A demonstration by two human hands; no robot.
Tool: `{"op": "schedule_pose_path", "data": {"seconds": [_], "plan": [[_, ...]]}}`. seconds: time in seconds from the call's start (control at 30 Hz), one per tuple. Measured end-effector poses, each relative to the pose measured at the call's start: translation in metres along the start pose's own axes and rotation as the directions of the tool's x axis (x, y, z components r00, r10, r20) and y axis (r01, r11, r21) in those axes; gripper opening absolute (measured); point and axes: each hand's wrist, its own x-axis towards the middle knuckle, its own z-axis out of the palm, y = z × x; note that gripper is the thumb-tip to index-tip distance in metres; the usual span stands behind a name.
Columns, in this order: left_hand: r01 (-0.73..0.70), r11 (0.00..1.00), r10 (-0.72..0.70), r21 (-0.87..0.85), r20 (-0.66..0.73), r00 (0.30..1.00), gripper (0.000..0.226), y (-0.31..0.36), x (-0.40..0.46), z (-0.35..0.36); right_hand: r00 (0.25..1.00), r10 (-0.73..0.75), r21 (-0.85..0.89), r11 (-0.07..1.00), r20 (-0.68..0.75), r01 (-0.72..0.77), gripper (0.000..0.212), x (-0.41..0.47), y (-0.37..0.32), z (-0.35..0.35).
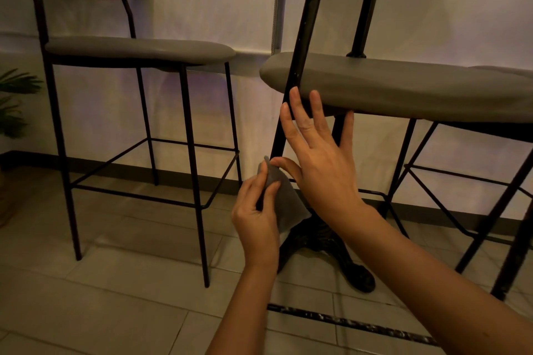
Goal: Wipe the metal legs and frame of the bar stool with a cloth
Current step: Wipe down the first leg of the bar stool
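The left hand (256, 210) pinched the grey cloth (284, 199) while the right hand (314, 158), fingers spread (holding nothing), hovered nearer the stool's black leg (297, 52), which ran toward one o'clock.

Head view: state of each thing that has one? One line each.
Left hand: pinches the cloth.
Right hand: open, fingers spread, reaching toward the near stool's seat edge.
Cloth: grey, hanging from the left hand, not on metal.
Near bar stool: upright, close to the hands, not yet touched by the cloth.
Far bar stool: upright on the floor, untouched.
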Motion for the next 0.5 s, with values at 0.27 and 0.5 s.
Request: {"op": "schedule_pose_path", "data": {"seconds": [0.27,0.5], "plan": [[-0.004,1.0,0.004,0.01,-0.006,1.0,0.036,-0.014,-0.01,0.0,1.0,-0.002,0.002,1.0,0.01,0.002,0.075,0.0,0.0,0.001],[0.07,0.997,-0.07,0.012,-0.012,0.997,0.038,-0.023,-0.023,-0.009,1.0,0.005,-0.004,1.0,0.02,-0.005,0.077,0.0,-0.001,0.001]]}}
